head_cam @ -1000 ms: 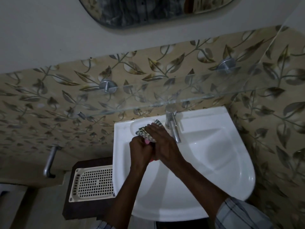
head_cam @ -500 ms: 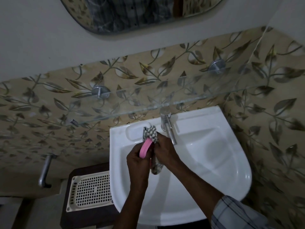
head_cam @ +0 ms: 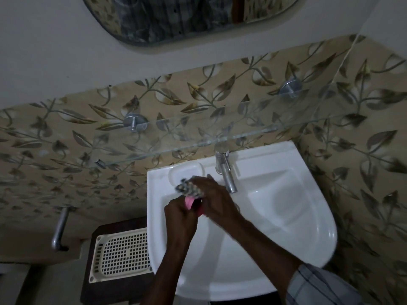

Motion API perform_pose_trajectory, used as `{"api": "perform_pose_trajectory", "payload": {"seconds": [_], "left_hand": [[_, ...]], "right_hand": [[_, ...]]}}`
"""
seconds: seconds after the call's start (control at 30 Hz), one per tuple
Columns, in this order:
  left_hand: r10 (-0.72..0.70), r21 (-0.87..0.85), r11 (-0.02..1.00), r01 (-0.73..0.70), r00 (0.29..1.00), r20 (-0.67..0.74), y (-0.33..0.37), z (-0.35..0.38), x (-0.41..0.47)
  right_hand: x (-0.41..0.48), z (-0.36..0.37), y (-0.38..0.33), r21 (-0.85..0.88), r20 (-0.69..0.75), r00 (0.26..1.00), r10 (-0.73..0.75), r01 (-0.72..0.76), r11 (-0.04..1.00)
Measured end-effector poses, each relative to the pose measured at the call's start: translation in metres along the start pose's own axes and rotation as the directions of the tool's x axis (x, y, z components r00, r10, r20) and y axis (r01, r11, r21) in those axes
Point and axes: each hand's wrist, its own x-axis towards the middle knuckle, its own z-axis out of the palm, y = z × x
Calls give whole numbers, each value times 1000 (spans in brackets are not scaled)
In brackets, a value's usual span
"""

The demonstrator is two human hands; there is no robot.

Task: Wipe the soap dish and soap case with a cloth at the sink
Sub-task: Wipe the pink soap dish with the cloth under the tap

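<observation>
1. Porcelain fills the view: a white ceramic corner sink (head_cam: pixel 293 221) with a chrome tap (head_cam: pixel 226 175) at its back edge.
2. Moulded into the sink's rear left rim, the shallow white soap dish recess (head_cam: pixel 186 170) lies just beyond both hands, its long axis running left to right.
3. The right hand (head_cam: pixel 214 197), fingers curled, clutches a bunched grey checked cloth (head_cam: pixel 187 188) and presses it onto the upper end of a pink plastic soap case (head_cam: pixel 189 202).
4. The left hand (head_cam: pixel 179 213) grips that case from below, over the basin's left side; little pink shows.
5. The case seems to be the piece under wiping. For the recess, the cloth-holding right hand is nearer and need only reach forward.
</observation>
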Motion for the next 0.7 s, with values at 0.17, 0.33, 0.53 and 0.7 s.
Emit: {"api": "perform_pose_trajectory", "payload": {"seconds": [0.17,0.33,0.53,0.7], "left_hand": [[-3,-22,1000,2,999,-43,-5,-2,0],[-80,-174,982,70,996,-50,0,4,-12],[-122,-299,948,110,992,-24,-9,6,-25],[-229,34,973,230,925,304,-2,-8,10]], "right_hand": [[-8,11,-19,264,52,998,47,-59,963],[8,-4,17,74,-43,970,239,-236,969],[23,-1,26,340,89,809,581,-573,746],[11,-3,8,-48,124,983,137,-132,990]]}}
